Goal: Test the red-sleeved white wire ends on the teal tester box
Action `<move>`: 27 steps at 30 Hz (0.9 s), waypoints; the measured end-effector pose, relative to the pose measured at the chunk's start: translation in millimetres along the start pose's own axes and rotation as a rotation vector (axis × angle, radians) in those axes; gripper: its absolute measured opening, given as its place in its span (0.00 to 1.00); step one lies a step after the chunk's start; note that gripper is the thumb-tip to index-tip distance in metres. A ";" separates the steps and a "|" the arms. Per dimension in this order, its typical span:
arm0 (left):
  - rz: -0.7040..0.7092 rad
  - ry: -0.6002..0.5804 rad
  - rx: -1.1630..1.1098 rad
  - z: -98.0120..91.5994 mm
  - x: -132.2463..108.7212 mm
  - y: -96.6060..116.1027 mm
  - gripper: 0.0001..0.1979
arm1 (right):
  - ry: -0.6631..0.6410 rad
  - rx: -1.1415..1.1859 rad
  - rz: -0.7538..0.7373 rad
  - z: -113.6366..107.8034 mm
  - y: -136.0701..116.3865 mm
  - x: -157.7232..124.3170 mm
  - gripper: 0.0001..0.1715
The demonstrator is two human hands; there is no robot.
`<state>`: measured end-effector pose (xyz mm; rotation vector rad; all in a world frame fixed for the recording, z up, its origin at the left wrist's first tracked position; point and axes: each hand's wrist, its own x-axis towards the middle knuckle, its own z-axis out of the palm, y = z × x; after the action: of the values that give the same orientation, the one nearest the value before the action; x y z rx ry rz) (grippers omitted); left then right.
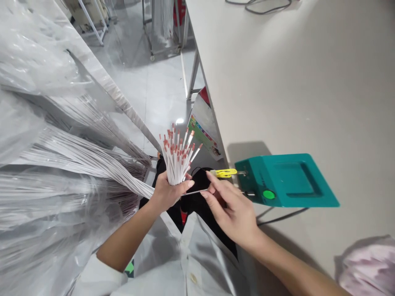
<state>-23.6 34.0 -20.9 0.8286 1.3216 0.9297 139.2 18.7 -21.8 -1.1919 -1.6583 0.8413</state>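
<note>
My left hand (169,191) is wrapped round a thick bundle of white wires (176,168). Their bare, copper-coloured ends point up and fan out above my fist. One thin wire (194,192) runs sideways from the left fist to my right hand (231,207), where thumb and fingers pinch it. Just beyond the right fingers is a yellow clip (225,172) at the near side of a teal box (274,179). A green round button (268,194) sits on that box, and its lower metal fitting is partly hidden behind my fingers.
Long white wires (77,152), partly under clear plastic sheeting (37,53), hang over a rail at left. The grey table (293,102) lies to the right, with a black cable (265,8) at the back and pink cloth (370,267) near the front. A wheeled rack (152,37) stands on the floor.
</note>
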 end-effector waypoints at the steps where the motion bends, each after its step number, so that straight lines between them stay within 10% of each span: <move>1: -0.009 0.001 0.000 1.4 0.6 0.5 0.14 | -0.009 -0.029 -0.065 0.4 -1.0 0.2 0.18; 7: 0.083 -0.076 0.097 12.6 -0.2 -1.5 0.12 | -0.016 0.002 0.020 8.1 -2.4 13.5 0.03; 16: 0.066 -0.201 0.102 6.2 0.5 8.3 0.09 | -0.026 0.081 0.073 0.2 -0.9 7.8 0.06; 22: 0.073 0.009 0.157 4.8 -2.4 15.5 0.10 | -0.075 0.109 0.065 -5.7 5.0 6.4 0.04; 27: 0.096 -0.163 0.151 10.4 -8.2 8.7 0.10 | -0.122 0.152 0.065 -6.7 7.9 6.8 0.05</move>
<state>-14.1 30.3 -8.7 1.0703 1.2292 0.8248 147.3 27.6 -24.5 -1.1124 -1.6281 1.0801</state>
